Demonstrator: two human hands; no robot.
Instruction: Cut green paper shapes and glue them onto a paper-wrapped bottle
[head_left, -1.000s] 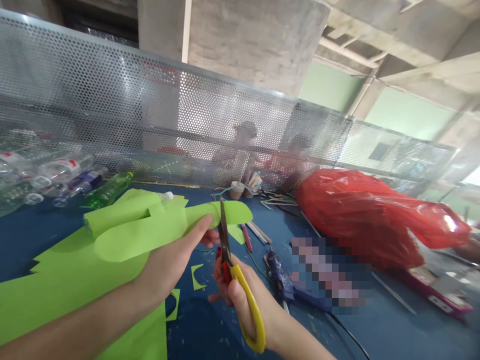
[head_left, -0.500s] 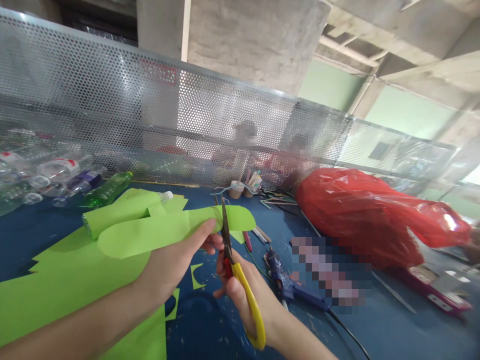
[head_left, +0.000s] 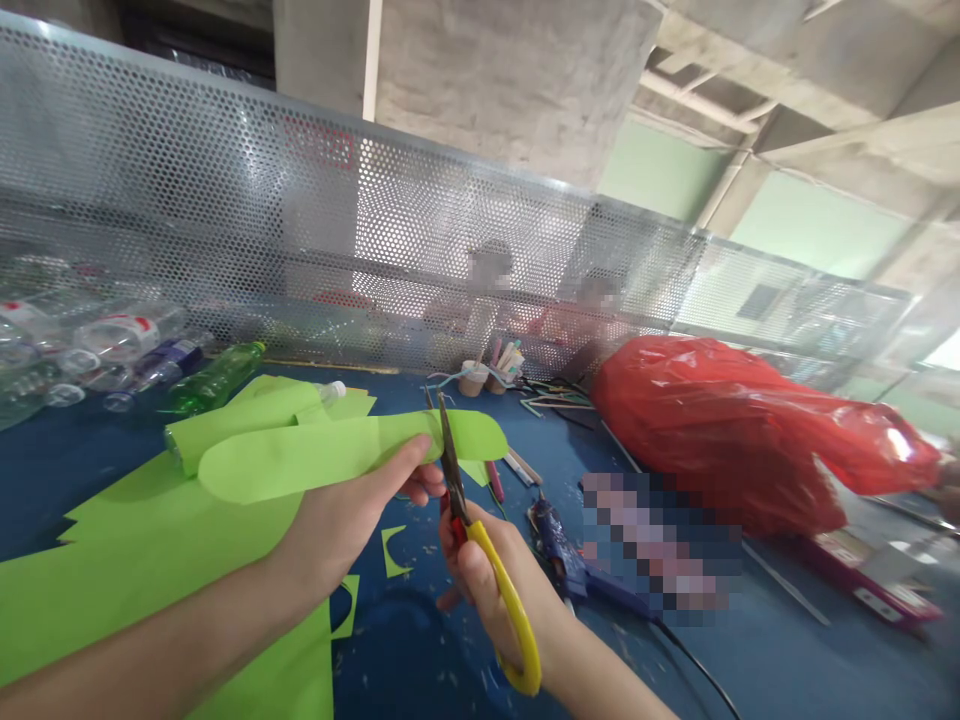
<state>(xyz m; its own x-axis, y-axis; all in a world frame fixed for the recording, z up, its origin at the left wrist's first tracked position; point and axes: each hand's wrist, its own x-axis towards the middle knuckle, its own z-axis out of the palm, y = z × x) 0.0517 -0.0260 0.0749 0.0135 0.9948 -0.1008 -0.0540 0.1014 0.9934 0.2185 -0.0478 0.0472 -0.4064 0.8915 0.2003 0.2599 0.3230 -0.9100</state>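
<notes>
My left hand (head_left: pixel 352 520) pinches a long rounded strip of light green paper (head_left: pixel 315 455) and holds it up over the blue table (head_left: pixel 750 650). Its thumb lies on top near the strip's right part. My right hand (head_left: pixel 487 585) grips scissors with yellow and red handles (head_left: pixel 499 590). Their blades (head_left: pixel 448 455) stand nearly upright across the strip, just right of my left thumb, with the rounded right end of the paper (head_left: pixel 480 432) beyond them.
A large green sheet (head_left: pixel 135 570) lies at the left, with a paper-wrapped bottle (head_left: pixel 247 418) and several plastic bottles (head_left: pixel 112 350) behind. A blue glue gun (head_left: pixel 562 560), a red plastic bag (head_left: pixel 735 430), cups of sticks (head_left: pixel 491 375) and green scraps (head_left: pixel 394 552) surround my hands. A perforated metal screen (head_left: pixel 375 230) bounds the far edge.
The scissor blades have worked a little further across the strip. The strip and both hands have shifted slightly; the yellow handle loop sits a bit more to the right.
</notes>
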